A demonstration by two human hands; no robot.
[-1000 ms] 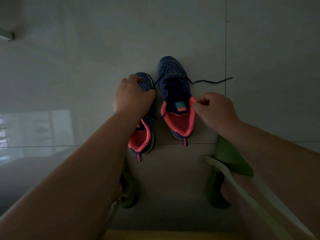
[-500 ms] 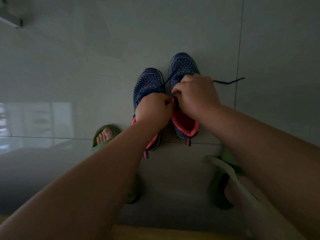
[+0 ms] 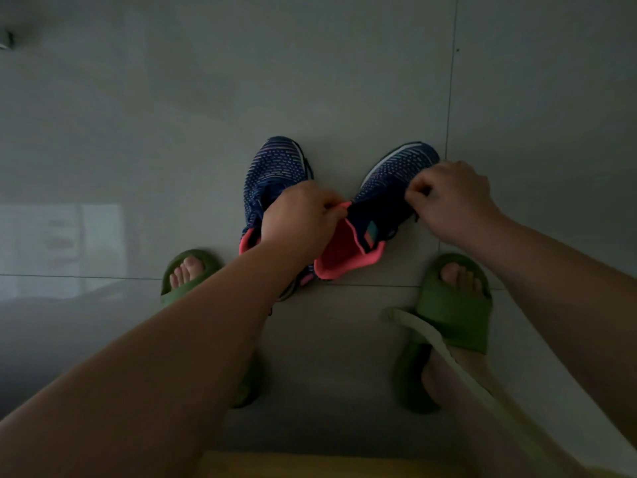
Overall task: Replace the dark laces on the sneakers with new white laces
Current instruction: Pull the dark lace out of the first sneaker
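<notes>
I am working on the right sneaker [image 3: 386, 188], which is lying tilted with its toe pointing toward one o'clock and its pink collar turned up toward me, so the lacing is facing my hands. My left hand [image 3: 300, 219] is pinching the pink collar edge at the shoe's nine o'clock side, steadying it so it is not sliding on the floor [image 3: 172, 115]. My right hand [image 3: 451, 201] is curling its fingers at the shoe's three o'clock side, where the dark lace [image 3: 401, 227] is running; it seems to be pinching that lace to draw it out of the eyelets, though the light is too dim to be sure. The left sneaker [image 3: 272, 174] is waiting just beside it at nine o'clock, toe toward twelve, partly under my left wrist. My feet in green slippers [image 3: 455, 315] are flanking the pair. I am seeing no white laces for certain.
</notes>
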